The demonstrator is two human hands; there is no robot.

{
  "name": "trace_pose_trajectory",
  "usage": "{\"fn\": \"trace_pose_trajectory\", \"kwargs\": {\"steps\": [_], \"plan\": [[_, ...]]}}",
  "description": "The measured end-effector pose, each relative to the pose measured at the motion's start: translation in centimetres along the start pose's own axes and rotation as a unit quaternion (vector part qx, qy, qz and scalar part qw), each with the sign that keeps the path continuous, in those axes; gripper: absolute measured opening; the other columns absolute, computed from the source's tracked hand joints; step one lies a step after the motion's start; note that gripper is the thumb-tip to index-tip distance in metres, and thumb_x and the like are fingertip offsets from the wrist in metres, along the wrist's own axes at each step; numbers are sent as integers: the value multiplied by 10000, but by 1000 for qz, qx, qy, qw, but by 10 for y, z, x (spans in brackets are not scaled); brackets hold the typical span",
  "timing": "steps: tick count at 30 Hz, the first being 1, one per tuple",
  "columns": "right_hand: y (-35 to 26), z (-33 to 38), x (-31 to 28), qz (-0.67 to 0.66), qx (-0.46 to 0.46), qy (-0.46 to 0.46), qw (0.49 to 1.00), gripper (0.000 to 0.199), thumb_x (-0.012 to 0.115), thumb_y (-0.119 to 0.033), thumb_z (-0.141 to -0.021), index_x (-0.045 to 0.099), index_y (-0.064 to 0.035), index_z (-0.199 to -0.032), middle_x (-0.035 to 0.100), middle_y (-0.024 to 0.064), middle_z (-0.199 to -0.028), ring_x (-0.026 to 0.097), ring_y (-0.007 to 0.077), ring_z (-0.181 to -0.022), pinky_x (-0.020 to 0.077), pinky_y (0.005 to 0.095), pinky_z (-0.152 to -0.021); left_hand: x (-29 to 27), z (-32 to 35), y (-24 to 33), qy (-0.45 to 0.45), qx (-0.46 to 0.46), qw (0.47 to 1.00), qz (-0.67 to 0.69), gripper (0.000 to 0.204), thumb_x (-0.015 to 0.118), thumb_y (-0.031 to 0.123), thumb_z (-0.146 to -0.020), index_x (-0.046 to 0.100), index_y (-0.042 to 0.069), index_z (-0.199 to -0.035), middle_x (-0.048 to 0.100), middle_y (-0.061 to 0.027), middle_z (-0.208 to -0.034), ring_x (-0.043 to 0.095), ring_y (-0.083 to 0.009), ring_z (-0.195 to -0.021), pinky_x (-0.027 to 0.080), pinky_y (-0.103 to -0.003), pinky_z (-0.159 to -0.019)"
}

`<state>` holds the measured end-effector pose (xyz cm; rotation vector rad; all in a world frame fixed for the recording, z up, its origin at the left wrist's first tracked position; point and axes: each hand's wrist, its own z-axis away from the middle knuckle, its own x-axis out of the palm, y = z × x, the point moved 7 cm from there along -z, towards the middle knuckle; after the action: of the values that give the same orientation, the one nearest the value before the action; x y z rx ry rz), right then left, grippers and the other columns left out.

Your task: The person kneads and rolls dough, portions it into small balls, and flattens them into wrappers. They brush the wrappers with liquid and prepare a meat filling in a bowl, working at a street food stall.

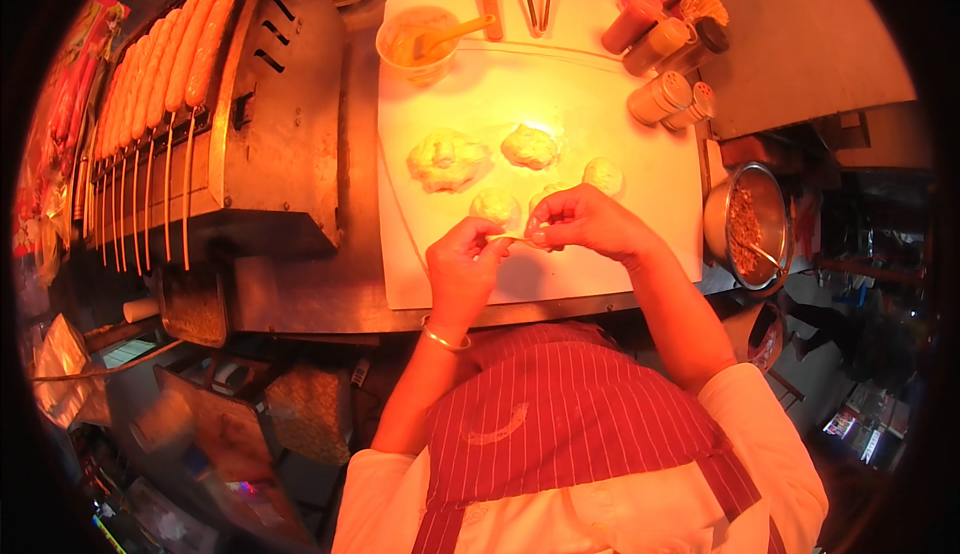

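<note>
Two hands — left hand (pixel 462 262), right hand (pixel 582 222) — pinch a dough strip (pixel 512 241) between fingertips.

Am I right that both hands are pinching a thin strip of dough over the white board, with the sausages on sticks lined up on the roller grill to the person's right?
Not quite. The head view shows the sausages on the roller grill to the person's left. Otherwise right: both hands, left hand and right hand, pinch a thin dough strip over the white board.

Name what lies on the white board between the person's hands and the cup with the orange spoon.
In the head view, lumps of dough lie on the white board between the hands and the cup.
</note>
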<state>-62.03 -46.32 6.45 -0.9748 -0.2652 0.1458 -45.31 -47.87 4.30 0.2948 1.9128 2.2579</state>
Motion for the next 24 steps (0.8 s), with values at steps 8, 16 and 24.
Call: {"fn": "trace_pose_trajectory", "kwargs": {"steps": [8,16,24], "plan": [[-27,-15,-59,-12,-121,125,985,248,634,-125,-905,697,9,-1104,688,63,-1031,622,132,-926,499,281,-814,-50,1,-11,79,-66,983,155,136,625,-73,-876,614,-51,-1009,647,-115,-1009,671,-201,-891,563,-290,-791],[7,-77,-86,375,-135,336,853,235,677,-14,-785,715,-63,-1011,620,78,-1025,587,147,-887,494,273,-766,-25,5,-12,49,20,997,-50,282,671,-98,-778,640,-14,-1045,629,-108,-977,635,-203,-945,531,-288,-819],[-29,-35,-56,305,-212,374,850,277,669,17,-747,699,-77,-1006,569,43,-939,532,129,-767,448,254,-671,-1,-16,1,28,143,960,-241,220,749,-10,-710,621,-7,-888,606,-127,-808,608,-244,-741,490,-335,-659]]}}
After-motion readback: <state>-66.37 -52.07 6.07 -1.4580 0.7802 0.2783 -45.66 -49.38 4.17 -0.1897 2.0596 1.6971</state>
